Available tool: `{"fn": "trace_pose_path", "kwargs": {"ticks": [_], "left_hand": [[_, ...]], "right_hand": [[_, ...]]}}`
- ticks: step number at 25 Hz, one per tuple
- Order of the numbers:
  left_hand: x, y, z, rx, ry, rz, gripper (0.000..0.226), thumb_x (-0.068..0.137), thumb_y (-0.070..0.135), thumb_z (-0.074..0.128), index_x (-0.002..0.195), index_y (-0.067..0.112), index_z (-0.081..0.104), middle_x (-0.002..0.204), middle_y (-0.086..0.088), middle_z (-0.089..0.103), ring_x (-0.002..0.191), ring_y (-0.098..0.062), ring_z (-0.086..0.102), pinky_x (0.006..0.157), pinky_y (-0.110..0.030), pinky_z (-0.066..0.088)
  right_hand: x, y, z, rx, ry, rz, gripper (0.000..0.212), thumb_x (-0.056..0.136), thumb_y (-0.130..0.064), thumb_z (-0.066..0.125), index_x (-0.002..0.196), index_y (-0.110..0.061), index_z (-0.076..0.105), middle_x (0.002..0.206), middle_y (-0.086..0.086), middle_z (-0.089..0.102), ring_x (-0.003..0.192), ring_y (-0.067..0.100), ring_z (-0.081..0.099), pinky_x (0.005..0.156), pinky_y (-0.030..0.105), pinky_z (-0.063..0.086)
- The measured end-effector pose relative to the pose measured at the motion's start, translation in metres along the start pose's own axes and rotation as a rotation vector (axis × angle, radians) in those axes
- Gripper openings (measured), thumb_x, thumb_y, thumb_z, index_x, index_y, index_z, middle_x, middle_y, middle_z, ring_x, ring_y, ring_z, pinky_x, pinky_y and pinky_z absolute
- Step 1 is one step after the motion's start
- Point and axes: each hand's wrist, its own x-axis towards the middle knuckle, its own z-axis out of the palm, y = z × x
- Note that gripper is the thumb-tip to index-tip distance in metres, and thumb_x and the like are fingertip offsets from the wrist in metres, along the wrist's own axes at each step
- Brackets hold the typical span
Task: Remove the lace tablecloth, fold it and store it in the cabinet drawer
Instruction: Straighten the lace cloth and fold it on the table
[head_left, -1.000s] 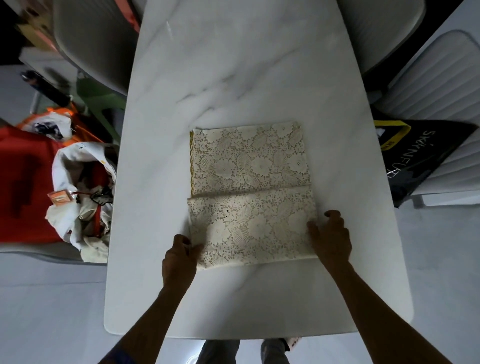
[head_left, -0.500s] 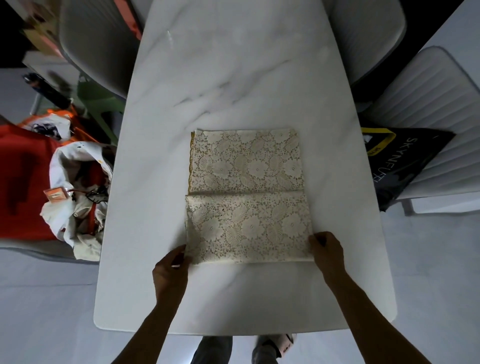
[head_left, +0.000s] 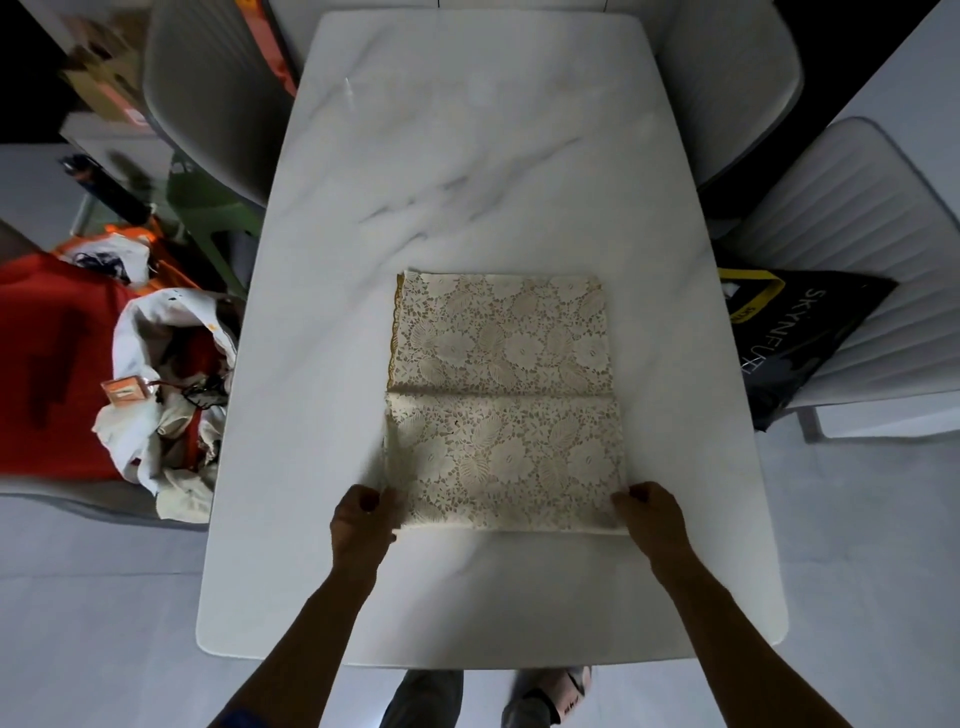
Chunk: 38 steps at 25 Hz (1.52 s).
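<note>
Left hand (head_left: 362, 519), right hand (head_left: 650, 514) pinch near corners of folded lace tablecloth (head_left: 504, 400); uneven lift could skew layers, undo fold.

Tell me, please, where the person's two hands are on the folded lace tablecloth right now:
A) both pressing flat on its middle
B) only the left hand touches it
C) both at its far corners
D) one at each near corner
D: the left hand grips the near-left corner and the right hand the near-right corner of the lace tablecloth, which lies folded on the marble table.
</note>
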Motion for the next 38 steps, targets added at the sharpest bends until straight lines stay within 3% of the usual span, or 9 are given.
{"fn": "trace_pose_path", "kwargs": {"ticks": [5, 10, 14, 19, 24, 28, 30, 34, 38], "left_hand": [[-0.027, 0.007, -0.038, -0.121, -0.205, 0.046, 0.033, 0.088, -0.002, 0.059, 0.110, 0.021, 0.055, 0.068, -0.017, 0.058, 0.054, -0.025, 0.052, 0.038, -0.021, 0.034], [-0.036, 0.045, -0.085, -0.190, -0.419, -0.044, 0.025, 0.085, 0.001, 0.056, 0.097, 0.011, 0.075, 0.066, -0.020, 0.067, 0.047, -0.026, 0.058, 0.039, -0.022, 0.038], [-0.005, 0.107, -0.057, -0.279, -0.341, -0.106, 0.019, 0.088, 0.012, 0.055, 0.087, 0.003, 0.071, 0.063, -0.015, 0.072, 0.049, -0.020, 0.066, 0.046, -0.023, 0.045], [0.047, 0.147, -0.012, -0.684, -0.302, -0.020, 0.023, 0.096, 0.027, 0.053, 0.115, 0.015, 0.049, 0.105, -0.017, 0.072, 0.085, -0.030, 0.071, 0.069, -0.031, 0.056], [0.047, 0.076, 0.023, 0.744, -0.354, 0.704, 0.044, 0.086, 0.020, 0.071, 0.128, 0.016, 0.059, 0.147, -0.013, 0.046, 0.134, -0.027, 0.044, 0.109, -0.035, 0.037], [0.049, 0.058, 0.027, 0.801, -0.308, 0.759, 0.042, 0.088, 0.022, 0.067, 0.129, 0.017, 0.058, 0.154, -0.010, 0.035, 0.145, -0.027, 0.026, 0.113, -0.037, 0.032], [0.051, 0.072, 0.028, 0.739, -0.337, 0.682, 0.048, 0.087, 0.018, 0.069, 0.133, 0.016, 0.055, 0.153, -0.008, 0.037, 0.143, -0.026, 0.031, 0.113, -0.037, 0.031], [0.040, 0.115, 0.031, 0.053, -0.252, 0.339, 0.042, 0.088, 0.015, 0.069, 0.128, 0.021, 0.057, 0.134, -0.004, 0.058, 0.121, -0.024, 0.055, 0.101, -0.041, 0.045], [0.026, 0.145, 0.019, -0.511, -0.404, 0.084, 0.020, 0.094, 0.021, 0.060, 0.111, 0.018, 0.069, 0.111, -0.005, 0.071, 0.103, -0.026, 0.068, 0.085, -0.039, 0.054]], "right_hand": [[-0.038, 0.023, -0.023, 0.354, -0.166, 0.195, 0.022, 0.082, -0.003, 0.068, 0.100, -0.013, 0.058, 0.089, 0.015, 0.064, 0.072, 0.030, 0.060, 0.056, 0.034, 0.051], [-0.079, 0.021, -0.062, 0.700, -0.452, 0.205, 0.034, 0.070, -0.008, 0.065, 0.102, -0.018, 0.070, 0.078, 0.016, 0.066, 0.052, 0.022, 0.055, 0.043, 0.029, 0.039], [-0.045, -0.037, -0.070, 0.833, -0.387, 0.249, 0.024, 0.077, -0.015, 0.065, 0.100, -0.013, 0.075, 0.065, 0.009, 0.062, 0.043, 0.016, 0.047, 0.038, 0.027, 0.039], [0.026, -0.102, -0.054, 1.076, -0.182, 0.213, 0.025, 0.093, -0.031, 0.057, 0.109, -0.013, 0.060, 0.104, 0.014, 0.072, 0.092, 0.030, 0.067, 0.073, 0.039, 0.055], [0.044, -0.090, 0.006, 0.069, -0.011, 0.004, 0.067, 0.079, -0.026, 0.074, 0.137, -0.015, 0.044, 0.130, 0.010, 0.055, 0.114, 0.030, 0.056, 0.092, 0.042, 0.051], [0.039, -0.109, -0.002, 0.403, -0.166, 0.211, 0.054, 0.076, -0.013, 0.077, 0.125, -0.002, 0.057, 0.106, 0.012, 0.067, 0.090, 0.030, 0.066, 0.080, 0.045, 0.058], [0.028, -0.130, -0.011, 0.482, -0.193, 0.070, 0.039, 0.078, -0.005, 0.073, 0.116, -0.003, 0.066, 0.101, 0.016, 0.072, 0.090, 0.032, 0.069, 0.085, 0.050, 0.057], [-0.029, -0.204, -0.025, 0.328, 0.089, -0.742, 0.018, 0.080, -0.006, 0.070, 0.076, -0.019, 0.059, 0.075, 0.001, 0.061, 0.068, 0.017, 0.057, 0.064, 0.025, 0.046], [-0.075, -0.216, -0.025, 0.055, 0.298, -1.287, 0.023, 0.078, 0.001, 0.060, 0.091, -0.017, 0.068, 0.095, -0.009, 0.055, 0.087, 0.013, 0.049, 0.078, 0.013, 0.038]]}}
